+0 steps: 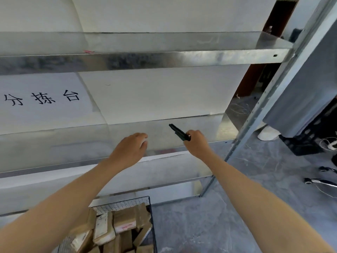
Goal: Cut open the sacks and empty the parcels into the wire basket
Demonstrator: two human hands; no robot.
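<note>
Both hands reach out over the metal shelf [63,150]. Left hand [131,148] hovers palm down with its fingers loosely curled and nothing in them; whether the fingertips touch the shelf, I cannot tell. Right hand [197,143] is just beside it, wrapped around the handle of a black cutter [177,132], the tool's free end pointing up and to the left, toward the white panel [155,95] at the back of the shelf. On the left, black characters [42,99] are printed on that white backing.

Down at the bottom of the view sits the wire basket [152,227], on the grey floor [200,225], below the shelf and under the left forearm. It holds a heap of brown and white parcels [105,229], lying at all angles. A second metal shelf [145,59] runs above, and a slanted steel upright [264,106] frames the right side.
</note>
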